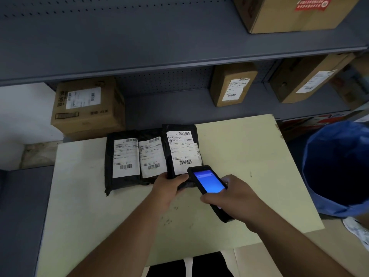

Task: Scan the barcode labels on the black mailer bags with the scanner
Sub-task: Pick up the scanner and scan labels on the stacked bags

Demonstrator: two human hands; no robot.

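Observation:
Three black mailer bags with white barcode labels lie side by side on a pale table: the left bag, the middle bag and the right bag. My left hand grips the near edge of the right bag, whose label faces up. My right hand holds a black handheld scanner with a lit blue screen. Its top end sits just over the lower right corner of that label.
Grey metal shelves rise behind the table with cardboard boxes on them: one at left, two at right, one above. A blue bin stands at the table's right edge.

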